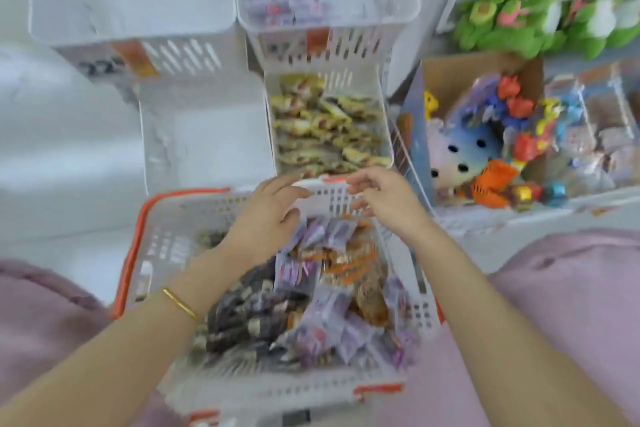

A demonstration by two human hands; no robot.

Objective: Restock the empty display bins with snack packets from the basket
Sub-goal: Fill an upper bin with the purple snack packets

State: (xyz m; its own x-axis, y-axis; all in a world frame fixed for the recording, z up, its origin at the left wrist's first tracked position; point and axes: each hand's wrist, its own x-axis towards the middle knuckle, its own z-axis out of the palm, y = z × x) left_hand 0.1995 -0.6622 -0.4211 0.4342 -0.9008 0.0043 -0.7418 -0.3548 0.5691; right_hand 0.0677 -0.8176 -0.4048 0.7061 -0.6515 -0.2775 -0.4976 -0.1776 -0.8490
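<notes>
A white slotted plastic basket (166,246) with orange handles is seen in front of the person, heaped with snack packets: purple foil sachets (325,319), dark-wrapped pieces (242,315) and orange-brown ones (360,270). The left hand (266,218) is held over the far end of the heap, fingers curled down among the purple sachets; whether anything is pinched cannot be told through the blur. The right hand (384,198) is half open above the basket's far rim, with nothing visibly held. Beyond the basket stand white perforated display bins: one filled with yellowish packets (325,128), and an empty bin (204,135) to its left (probably the one to be filled). The packets are judged light, crinkly and slippery, soft enough to deform; several are best gathered in a loose handful from the top of the heap, squeezed gently so the contents are not crushed.
</notes>
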